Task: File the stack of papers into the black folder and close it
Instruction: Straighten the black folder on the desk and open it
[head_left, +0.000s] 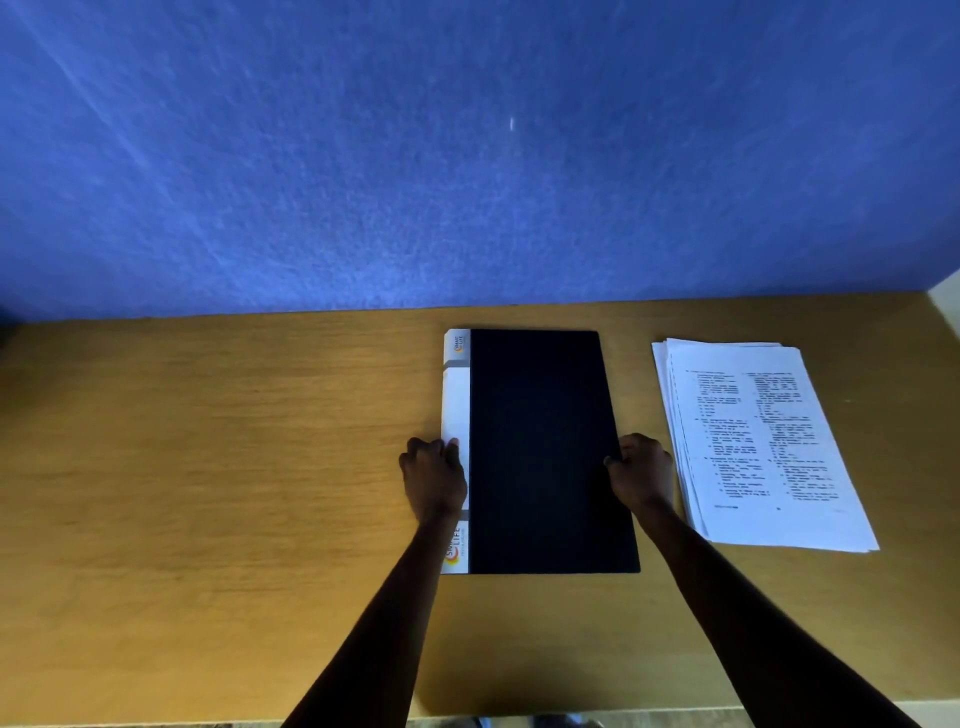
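Note:
A black folder (543, 447) with a white spine strip lies closed and flat on the wooden desk, its spine to the left. My left hand (434, 480) rests on the spine edge, fingers curled over it. My right hand (641, 467) grips the folder's right edge, the fingers pinched on the cover. A stack of printed white papers (763, 447) lies just right of the folder, slightly fanned, untouched by either hand.
The wooden desk (208, 467) stretches wide to the left of the folder. A blue felt partition (467, 156) rises along the desk's far edge. The near desk edge runs along the bottom of the view.

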